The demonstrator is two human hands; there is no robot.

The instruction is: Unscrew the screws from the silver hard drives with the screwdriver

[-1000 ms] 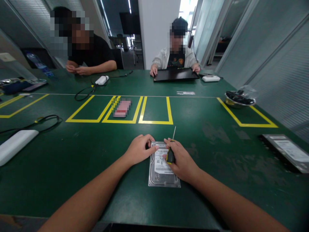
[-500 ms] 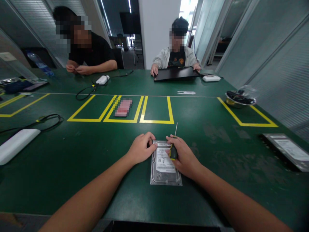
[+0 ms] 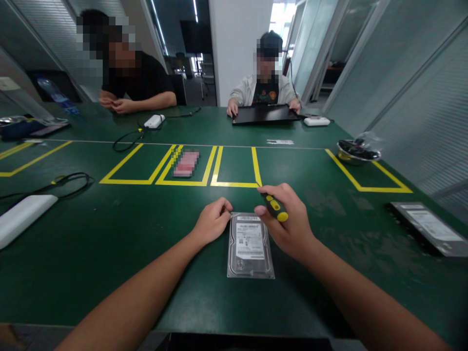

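Note:
A silver hard drive (image 3: 250,241) lies flat on the green table, its white label facing up. My left hand (image 3: 212,220) rests at the drive's upper left corner with its fingers curled in. Whether anything is inside those fingers is hidden. In my right hand (image 3: 292,217) is a screwdriver (image 3: 275,206) with a dark and yellow handle. I hold it above and to the right of the drive's top edge, handle end towards me. The tip of the screwdriver points away to the far left and is hard to make out against the yellow tape.
A second hard drive (image 3: 427,226) lies at the right. Behind it a bowl (image 3: 358,155) holds dark items and clear plastic. Yellow tape outlines (image 3: 234,185) mark the table, one with a blurred pink object (image 3: 186,164). A white device (image 3: 25,219) sits left. Two people sit opposite, one holding a black panel (image 3: 265,115).
My right hand has lifted off the drive and moved right, tilting the screwdriver so its handle end shows. My left thumb has drawn back from the label to the drive's edge.

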